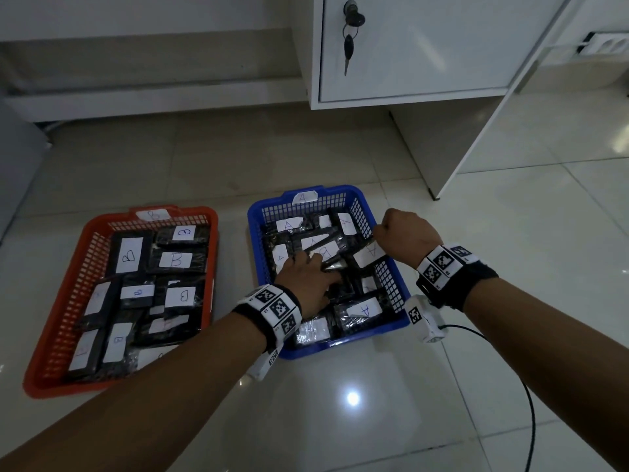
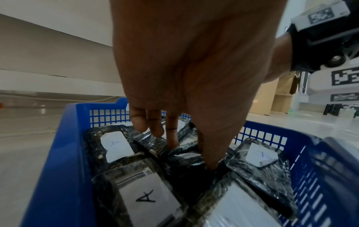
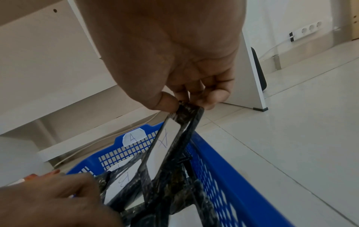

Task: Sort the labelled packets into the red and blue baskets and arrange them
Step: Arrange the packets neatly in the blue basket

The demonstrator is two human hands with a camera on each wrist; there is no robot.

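Packets wrapped in dark plastic, each with a white paper label, fill two baskets side by side on the tiled floor (image 1: 442, 386). The red basket (image 1: 51, 338) holds those marked B, lying fairly flat in rows. The blue basket (image 1: 258, 253), tagged A on its far rim, holds a looser jumble of packets marked A, with one B packet (image 1: 325, 251) lying among them near the middle.

The right hand (image 1: 403, 233) has its thumb and fingertips pinched on the end of an A packet (image 3: 165, 147), which is tilted up by the basket's right wall, its lower end still down among the others. The left hand (image 1: 306, 277) reaches palm-down into the middle of the blue basket, fingers (image 2: 147, 122) extended and touching the packets, thumb pushed down between two of them; whether its grip has actually closed on one I cannot tell. A white cabinet (image 1: 408, 46) with keys (image 1: 350, 39) in its lock stands behind.
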